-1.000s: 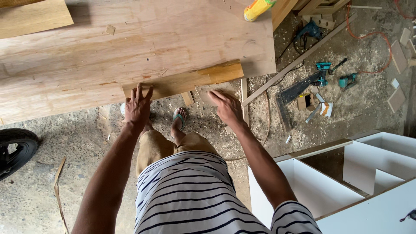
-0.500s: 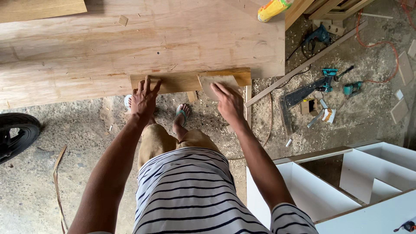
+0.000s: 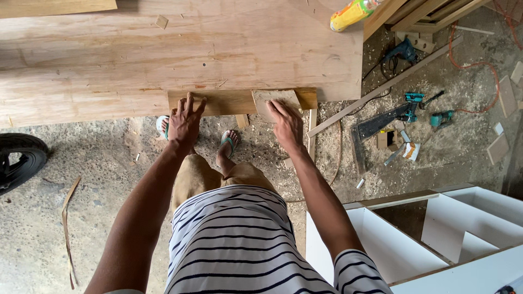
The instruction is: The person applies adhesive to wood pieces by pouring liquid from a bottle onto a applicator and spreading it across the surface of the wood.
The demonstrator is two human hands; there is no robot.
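**Sanding a board at the bench edge**

While the right hand (image 3: 287, 124) presses flat, fingers spread, on a sheet of sandpaper (image 3: 275, 102), the sheet lies on the right part of a narrow board (image 3: 231, 101) at the near edge of the plywood bench (image 3: 163, 60). The left hand (image 3: 184, 122) lies open, fingertips bearing on the board's left end. Good practice, judged from this pose: keep the steadying hand firm, the paper flat, pressure even. Power tools (image 3: 414, 106) lie on the sawdust floor (image 3: 98, 163).
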